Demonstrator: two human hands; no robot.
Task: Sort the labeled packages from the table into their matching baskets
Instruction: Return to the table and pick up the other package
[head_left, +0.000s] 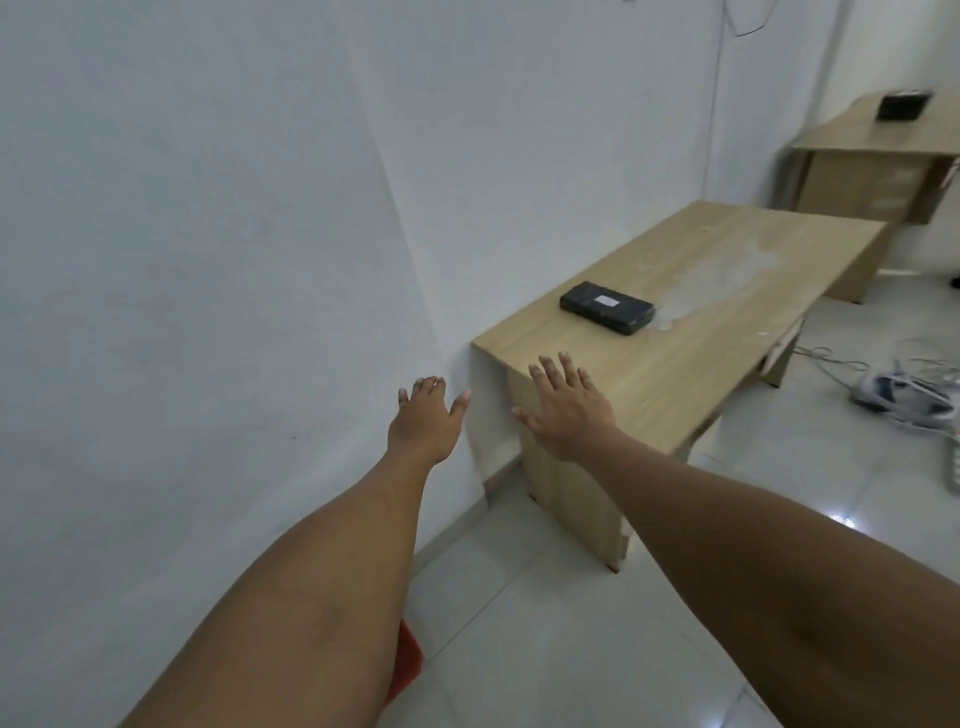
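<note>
White walls and a pale tiled floor (545, 649) framed the scene, with a second desk (878, 135) seen in the far corner and a tangle of cables (904, 395) left on the tiles. Against the wall, a long wooden surface (727, 291) was shown carrying a single dark package (607, 307) with a small white label, laid flat near its closer end. Both arms were stretched forward from the camera. The left hand (427, 422) was held empty with fingers spread, off the surface's end and near the wall; the right hand (566, 410) was likewise spread wide and empty, over the near corner. The package lay beyond both hands, apart from them and closer to the right one. No basket could be clearly made out, though a red edge (408, 660) was glimpsed under the left forearm. The step in hand was judged to be the reach for the package; a further extension and a closing grip would be called for next.
</note>
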